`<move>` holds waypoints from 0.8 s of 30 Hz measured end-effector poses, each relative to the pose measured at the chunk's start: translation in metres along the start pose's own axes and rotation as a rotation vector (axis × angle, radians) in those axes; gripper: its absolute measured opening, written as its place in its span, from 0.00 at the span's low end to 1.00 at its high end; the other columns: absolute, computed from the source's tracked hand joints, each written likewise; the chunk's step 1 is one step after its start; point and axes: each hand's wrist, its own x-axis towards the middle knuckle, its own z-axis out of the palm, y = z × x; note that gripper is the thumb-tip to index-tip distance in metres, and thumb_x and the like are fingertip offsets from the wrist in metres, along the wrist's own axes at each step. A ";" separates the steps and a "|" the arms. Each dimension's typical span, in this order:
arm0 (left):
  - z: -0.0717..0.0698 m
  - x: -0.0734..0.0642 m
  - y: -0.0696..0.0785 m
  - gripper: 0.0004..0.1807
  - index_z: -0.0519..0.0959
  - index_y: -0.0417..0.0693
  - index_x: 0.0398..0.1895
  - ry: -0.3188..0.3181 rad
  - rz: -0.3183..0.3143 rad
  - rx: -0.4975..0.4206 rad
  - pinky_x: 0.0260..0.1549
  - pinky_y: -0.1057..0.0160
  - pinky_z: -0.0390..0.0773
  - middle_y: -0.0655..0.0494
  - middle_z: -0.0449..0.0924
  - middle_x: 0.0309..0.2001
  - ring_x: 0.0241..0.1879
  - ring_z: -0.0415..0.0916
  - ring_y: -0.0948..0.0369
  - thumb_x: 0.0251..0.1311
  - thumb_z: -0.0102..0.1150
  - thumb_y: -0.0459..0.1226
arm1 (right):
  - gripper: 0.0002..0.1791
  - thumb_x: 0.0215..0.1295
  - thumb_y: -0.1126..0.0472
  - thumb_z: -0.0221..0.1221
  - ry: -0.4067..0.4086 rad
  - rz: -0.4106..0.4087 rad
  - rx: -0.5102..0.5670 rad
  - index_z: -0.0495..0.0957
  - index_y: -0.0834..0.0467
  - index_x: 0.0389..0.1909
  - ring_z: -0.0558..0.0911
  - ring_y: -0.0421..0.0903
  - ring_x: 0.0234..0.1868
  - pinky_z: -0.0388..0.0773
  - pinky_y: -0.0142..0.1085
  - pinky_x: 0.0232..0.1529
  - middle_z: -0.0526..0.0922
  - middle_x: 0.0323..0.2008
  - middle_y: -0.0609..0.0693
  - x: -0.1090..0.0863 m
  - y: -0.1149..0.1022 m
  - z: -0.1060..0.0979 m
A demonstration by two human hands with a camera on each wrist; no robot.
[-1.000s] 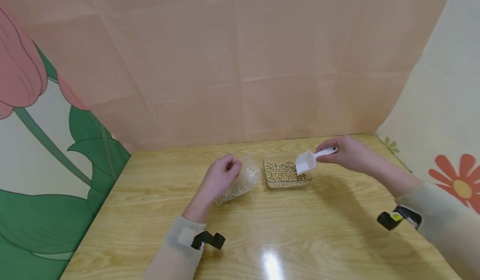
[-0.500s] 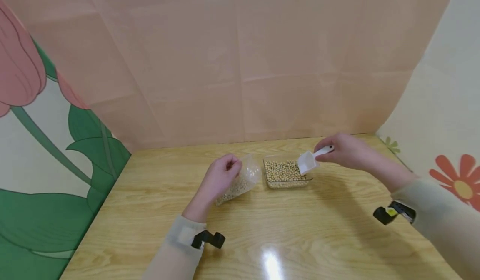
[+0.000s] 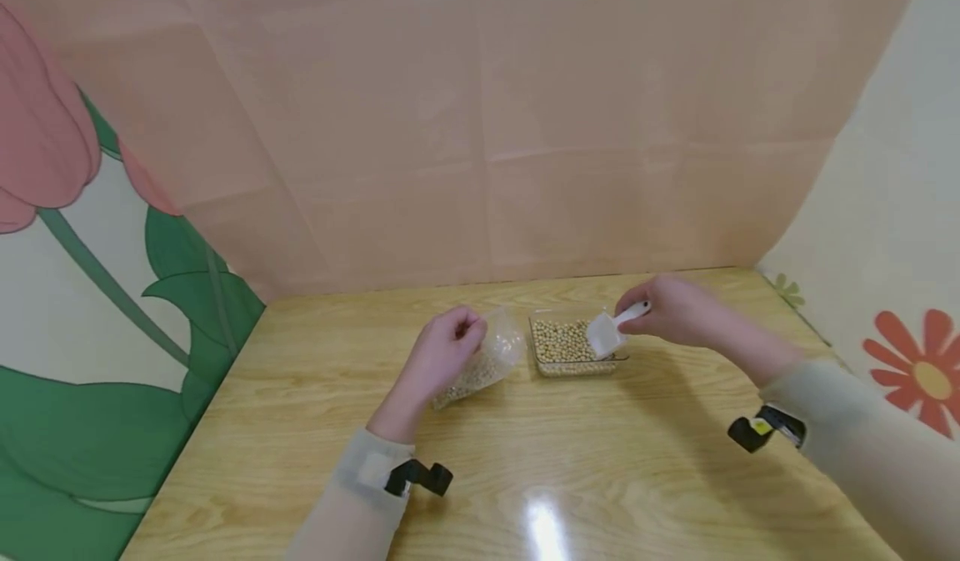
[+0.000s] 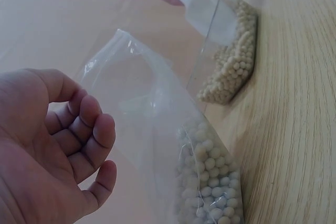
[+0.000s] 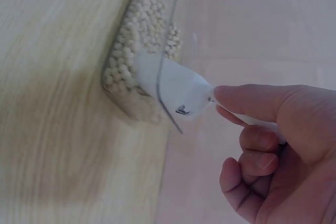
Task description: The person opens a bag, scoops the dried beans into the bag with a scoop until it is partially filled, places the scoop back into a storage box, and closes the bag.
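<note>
Reaching over a wooden table (image 3: 570, 461), seen clockwise from the wearer with straight ahead at 12, come a left sleeve (image 3: 352, 494) at 10 o'clock and a right sleeve (image 3: 847, 436) between 2 and 3, each with a black strapped-on device beside the cuff. Beyond, between 11 and 12 o'clock, the left hand (image 3: 438, 357) pinches the upper edge of a clear plastic bag (image 3: 500, 353) with its fingers curled. Pale round beans fill the lower part of the bag, which sits on the table.

Just beside the bag, at its 3 o'clock, stands a clear rectangular container (image 3: 581, 362) of the same beans (image 3: 558, 340). A white scoop (image 3: 603, 336) has its blade among them at the container's 3 o'clock side. Its handle points to 2 o'clock, grasped between thumb and curled fingers by the right hand (image 3: 678, 311).

Farther off, a pink backdrop (image 3: 480, 127) rises at 12 o'clock, with a printed tulip (image 3: 45, 119) between 10 and 11 and a red flower (image 3: 930, 378) at 2.
</note>
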 end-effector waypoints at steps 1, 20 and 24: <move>0.000 0.000 0.001 0.15 0.79 0.48 0.36 0.000 0.002 0.000 0.30 0.57 0.73 0.55 0.76 0.28 0.25 0.68 0.59 0.85 0.54 0.43 | 0.14 0.72 0.53 0.74 -0.005 0.009 0.019 0.91 0.57 0.50 0.81 0.44 0.32 0.78 0.44 0.35 0.91 0.38 0.45 0.001 0.001 0.002; -0.003 -0.004 -0.001 0.14 0.78 0.49 0.36 0.003 -0.002 -0.002 0.30 0.58 0.72 0.55 0.76 0.29 0.26 0.68 0.59 0.85 0.54 0.41 | 0.27 0.71 0.41 0.74 -0.030 0.205 0.482 0.89 0.54 0.62 0.80 0.60 0.67 0.83 0.53 0.58 0.79 0.73 0.62 -0.002 0.037 0.052; -0.003 -0.005 -0.002 0.14 0.79 0.49 0.37 -0.001 -0.013 0.002 0.30 0.58 0.72 0.55 0.76 0.30 0.26 0.68 0.59 0.85 0.54 0.42 | 0.28 0.71 0.43 0.75 -0.031 0.233 0.574 0.89 0.56 0.63 0.80 0.56 0.66 0.83 0.50 0.58 0.81 0.71 0.60 -0.001 0.035 0.062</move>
